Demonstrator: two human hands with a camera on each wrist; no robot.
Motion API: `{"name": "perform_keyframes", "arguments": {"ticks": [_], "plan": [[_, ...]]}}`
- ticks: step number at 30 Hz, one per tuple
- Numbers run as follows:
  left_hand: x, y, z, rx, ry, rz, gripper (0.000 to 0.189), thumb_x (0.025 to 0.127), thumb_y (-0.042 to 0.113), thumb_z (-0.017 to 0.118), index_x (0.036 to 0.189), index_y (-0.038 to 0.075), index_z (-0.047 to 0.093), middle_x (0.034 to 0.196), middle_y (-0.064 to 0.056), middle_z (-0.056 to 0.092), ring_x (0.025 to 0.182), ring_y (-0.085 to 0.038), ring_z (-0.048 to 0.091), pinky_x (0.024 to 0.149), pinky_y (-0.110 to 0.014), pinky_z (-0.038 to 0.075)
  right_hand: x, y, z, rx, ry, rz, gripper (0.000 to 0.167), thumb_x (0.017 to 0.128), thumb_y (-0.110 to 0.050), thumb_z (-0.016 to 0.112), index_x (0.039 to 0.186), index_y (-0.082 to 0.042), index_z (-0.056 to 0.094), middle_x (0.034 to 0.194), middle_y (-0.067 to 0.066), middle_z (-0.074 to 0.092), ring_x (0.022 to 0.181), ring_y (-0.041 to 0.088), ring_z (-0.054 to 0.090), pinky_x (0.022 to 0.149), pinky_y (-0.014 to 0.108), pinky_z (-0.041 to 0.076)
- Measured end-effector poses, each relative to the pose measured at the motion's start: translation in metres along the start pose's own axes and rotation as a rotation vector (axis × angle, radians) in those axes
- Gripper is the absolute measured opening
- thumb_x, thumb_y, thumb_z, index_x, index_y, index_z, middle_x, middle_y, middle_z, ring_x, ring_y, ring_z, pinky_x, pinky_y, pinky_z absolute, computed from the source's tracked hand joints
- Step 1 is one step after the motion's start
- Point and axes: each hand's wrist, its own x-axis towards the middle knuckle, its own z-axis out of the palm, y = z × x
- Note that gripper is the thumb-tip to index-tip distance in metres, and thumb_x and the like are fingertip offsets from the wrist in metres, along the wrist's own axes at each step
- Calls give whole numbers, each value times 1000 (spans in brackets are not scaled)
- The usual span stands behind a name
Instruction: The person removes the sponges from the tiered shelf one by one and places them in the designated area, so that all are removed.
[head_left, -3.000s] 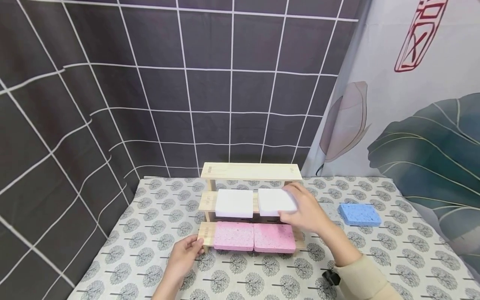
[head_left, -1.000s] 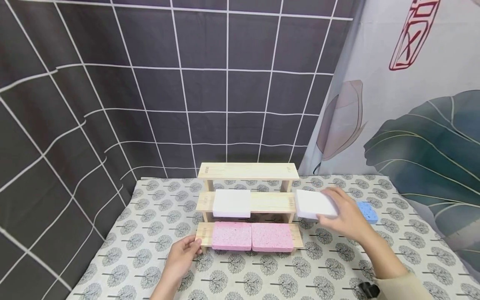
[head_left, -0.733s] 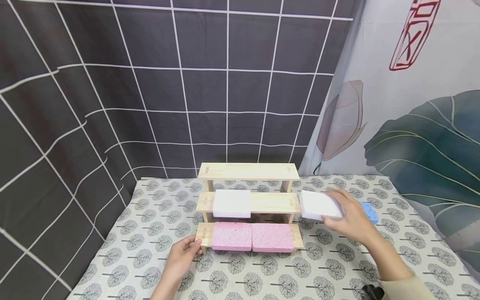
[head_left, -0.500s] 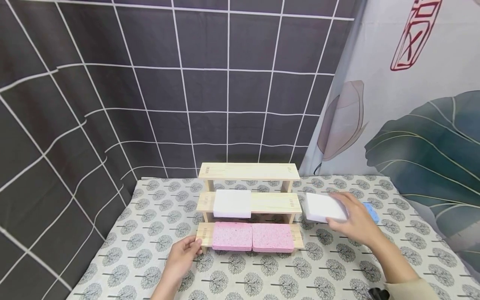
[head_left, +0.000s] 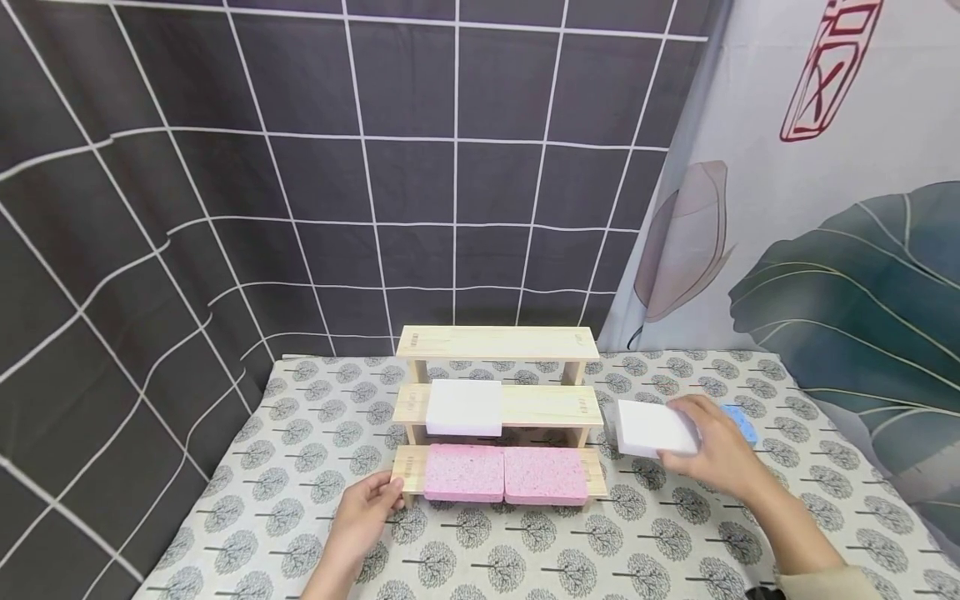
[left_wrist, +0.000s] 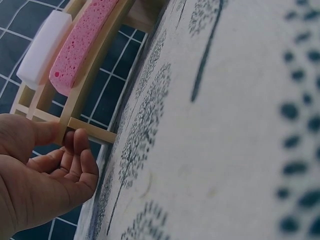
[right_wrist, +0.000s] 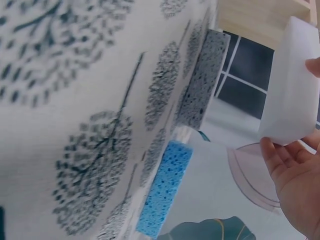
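Observation:
My right hand (head_left: 712, 446) grips a white sponge block (head_left: 654, 428) by its right side, off to the right of a three-step wooden rack (head_left: 498, 340). In the right wrist view, fingers and thumb hold that white block (right_wrist: 295, 85) above the cloth. My left hand (head_left: 365, 514) pinches the left end of the rack's lowest step, and the left wrist view shows the thumb and curled fingers on the wood. Two pink sponges (head_left: 464, 473) lie side by side on the lowest step. A second white sponge block (head_left: 464, 407) sits on the left of the middle step.
A blue sponge (head_left: 741, 423) lies on the tree-patterned cloth (head_left: 315, 425), partly behind my right hand. Next to it in the right wrist view is a grey sponge (right_wrist: 205, 80), hidden in the head view. A dark gridded curtain (head_left: 420, 183) hangs behind the rack.
The white block in my right hand has left the middle step's right half and moved right, sinking a little in the last half second. My left hand keeps its place on the rack.

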Motion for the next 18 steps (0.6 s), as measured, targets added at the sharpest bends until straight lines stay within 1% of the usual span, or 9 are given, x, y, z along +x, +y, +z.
{"name": "perform_keyframes", "arguments": {"ticks": [4,7,10,18], "plan": [[0,0,0,5,-2,-2,41,103,13,57,131,-16,54,98,-9,68,87,-18,64,75,-24,56,-4,3,2,3,-24,-3,78,57,-17,91,120,14,58,124,28,57,96,43,60,68,57,58],[-1,1,0,8,-4,-11,42,103,14,57,132,-16,54,98,-9,68,88,-18,64,75,-25,56,-7,4,3,1,-43,4,79,57,-18,92,121,14,58,125,30,56,98,45,60,70,61,58],[-1,1,0,9,-5,-17,42,103,15,57,132,-16,54,99,-9,68,88,-18,64,76,-25,56,-9,6,3,3,-62,17,80,57,-18,92,122,13,58,125,32,56,98,47,60,70,62,57],[-1,2,0,12,-2,-14,43,103,15,58,132,-16,53,99,-9,68,88,-17,64,77,-25,57,-11,11,5,10,-106,26,78,55,-18,94,121,9,61,118,25,62,92,37,62,68,50,57]]}}
